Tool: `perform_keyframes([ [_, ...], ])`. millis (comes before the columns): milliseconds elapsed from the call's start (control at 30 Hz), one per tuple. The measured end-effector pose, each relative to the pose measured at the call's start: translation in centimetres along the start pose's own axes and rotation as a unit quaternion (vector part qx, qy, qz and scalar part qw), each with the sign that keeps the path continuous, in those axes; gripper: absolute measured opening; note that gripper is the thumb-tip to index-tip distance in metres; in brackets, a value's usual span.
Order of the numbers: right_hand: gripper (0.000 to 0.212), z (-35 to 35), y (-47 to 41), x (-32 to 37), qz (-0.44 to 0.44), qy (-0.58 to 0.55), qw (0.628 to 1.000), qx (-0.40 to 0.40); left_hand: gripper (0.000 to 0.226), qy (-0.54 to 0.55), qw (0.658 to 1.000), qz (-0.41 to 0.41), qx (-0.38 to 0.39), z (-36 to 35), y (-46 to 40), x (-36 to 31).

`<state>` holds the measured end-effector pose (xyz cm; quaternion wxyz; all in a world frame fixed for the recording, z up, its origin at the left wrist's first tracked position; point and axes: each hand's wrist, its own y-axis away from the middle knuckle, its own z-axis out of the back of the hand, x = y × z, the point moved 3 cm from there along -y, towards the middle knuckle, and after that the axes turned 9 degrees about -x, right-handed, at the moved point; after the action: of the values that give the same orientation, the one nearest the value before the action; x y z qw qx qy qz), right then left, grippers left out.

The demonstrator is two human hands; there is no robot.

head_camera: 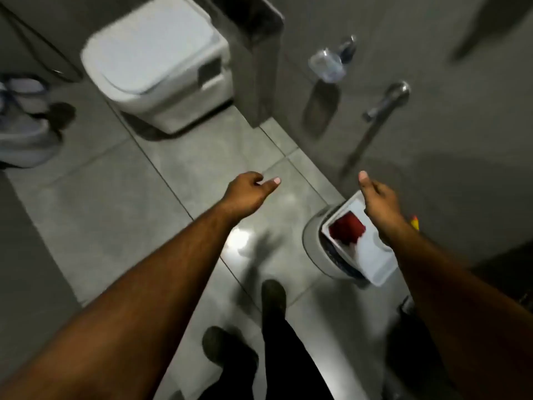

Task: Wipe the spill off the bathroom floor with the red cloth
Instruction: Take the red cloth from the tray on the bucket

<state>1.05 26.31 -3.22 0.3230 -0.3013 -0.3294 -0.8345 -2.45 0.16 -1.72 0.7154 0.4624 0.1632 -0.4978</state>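
left hand (249,187): bare, held out over the grey tiled floor (95,203), fingers curled in loosely, thumb pointing right, nothing in it. right hand (377,197): bare, held out at the right, thumb up, fingers folded in, nothing gripped; it hung just above the far edge of a white rectangular tray (372,256).
red cloth (347,228): crumpled, lay in the far part of the white tray, below and left of the right hand, not touched by it. the tray rested tilted on a round grey bin (313,241) at the right wall.
floor: a glossy wet-looking patch (239,236) lay between the two forearms; whether it was spill or glare could not be told.
far left: white closed-lid toilet (155,59). far right wall: clear glass tumbler (327,63) and metal spray hose (380,109). near: two dark shoes (272,294).
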Motion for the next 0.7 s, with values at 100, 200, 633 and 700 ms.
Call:
perform_keyframes([
  [100,0.048,-0.1,-4.3,-7.2,-0.063,-0.028,0.997,-0.016,0.063,-0.002,0.997,0.017,0.07,-9.0,-2.5,0.2],
  [200,0.042,-1.1,-7.8,-14.3,-0.142,-0.057,0.986,-0.064,0.048,-0.02,0.992,0.014,0.126,-17.8,-5.1,1.2],
  [633,0.043,-10.6,-19.5,-35.4,-0.285,-0.087,0.949,-0.101,0.037,-0.144,0.964,-0.005,0.223,-43.0,-15.6,6.5],
  [700,0.051,-11.7,-20.3,-36.5,-0.295,-0.09,0.945,-0.107,0.042,-0.156,0.96,-0.016,0.233,-44.3,-16.0,7.3],
])
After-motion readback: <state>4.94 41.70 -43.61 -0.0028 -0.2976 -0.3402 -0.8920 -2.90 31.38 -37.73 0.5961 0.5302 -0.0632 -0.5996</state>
